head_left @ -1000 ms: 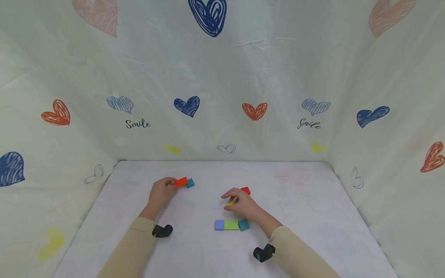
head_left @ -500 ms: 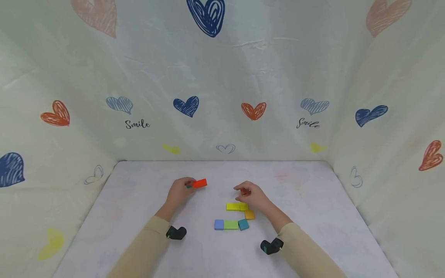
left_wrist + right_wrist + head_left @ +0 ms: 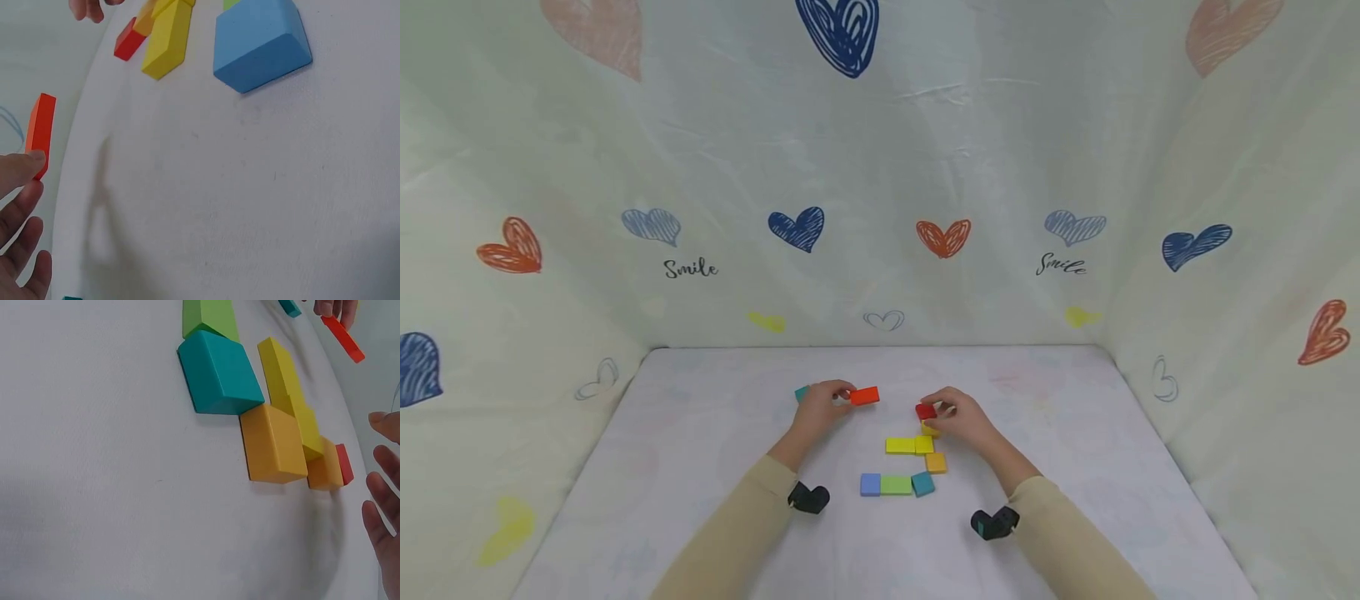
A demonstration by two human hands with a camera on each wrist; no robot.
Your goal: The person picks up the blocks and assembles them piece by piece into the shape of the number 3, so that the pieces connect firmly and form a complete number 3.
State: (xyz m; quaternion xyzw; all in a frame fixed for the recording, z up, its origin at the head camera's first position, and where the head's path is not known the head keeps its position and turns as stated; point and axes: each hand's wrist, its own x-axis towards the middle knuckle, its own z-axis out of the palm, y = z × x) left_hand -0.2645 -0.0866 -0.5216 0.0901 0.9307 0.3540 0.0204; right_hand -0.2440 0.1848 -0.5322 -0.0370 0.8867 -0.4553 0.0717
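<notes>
My left hand (image 3: 820, 412) pinches an orange-red rectangular block (image 3: 865, 396) between thumb and finger, off the table in the left wrist view. My right hand (image 3: 967, 423) is beside a small red block (image 3: 926, 412); its fingers are spread and, in the right wrist view, stand apart from the red block (image 3: 344, 464). The red block adjoins an orange block (image 3: 325, 467). Nearer lie a yellow rectangular block (image 3: 900, 446), a small yellow block (image 3: 924, 445) and another orange block (image 3: 936, 463). The front row has a blue block (image 3: 870, 484), a green block (image 3: 896, 485) and a teal block (image 3: 922, 484).
A loose teal block (image 3: 801, 392) lies behind my left wrist, partly hidden by it. The white table (image 3: 1037, 400) ends at a heart-printed curtain (image 3: 880, 275) at the back and sides. Black wrist cameras (image 3: 808, 498) sit at both sleeves.
My left hand has carried the orange-red block rightward, past the loose teal block. My right hand has shifted from the yellow blocks to the red block, moving right and slightly back.
</notes>
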